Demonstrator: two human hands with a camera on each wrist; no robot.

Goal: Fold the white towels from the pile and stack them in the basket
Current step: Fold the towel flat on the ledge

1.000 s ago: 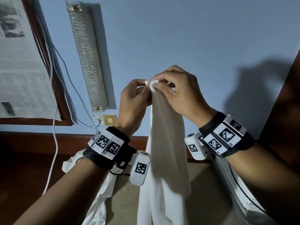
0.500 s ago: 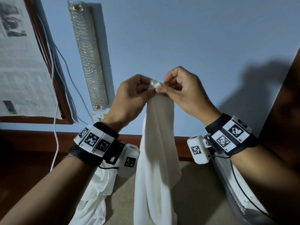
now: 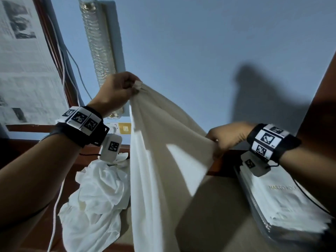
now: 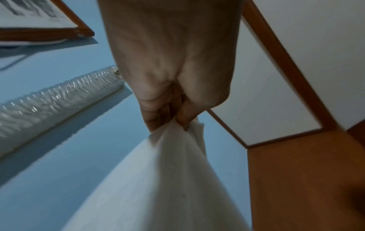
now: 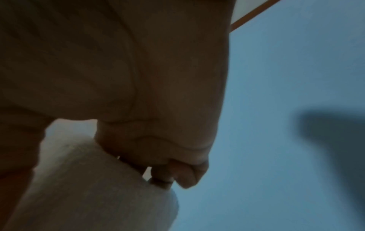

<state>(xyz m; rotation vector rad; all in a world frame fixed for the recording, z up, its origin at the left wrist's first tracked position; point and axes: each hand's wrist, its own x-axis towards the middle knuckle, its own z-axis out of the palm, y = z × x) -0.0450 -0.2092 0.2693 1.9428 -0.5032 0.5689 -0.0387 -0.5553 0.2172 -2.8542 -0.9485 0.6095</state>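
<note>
Against blue wall, both hands, left hand [image 3: 116, 91] and right hand [image 3: 227, 137], pinched one unfolded towel [image 3: 163, 142]; pile [image 3: 98, 193] remained, basket [image 3: 254, 211] held folded ones

A beige surface [image 3: 209, 215] carries a crumpled pile of white towels [image 3: 98, 200] and a basket [image 3: 254, 206] of folded ones.

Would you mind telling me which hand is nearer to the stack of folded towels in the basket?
The right hand. It grips the held towel just above the folded stack at the right, while the left hand pinches the towel's top corner higher up, over the crumpled pile.
</note>
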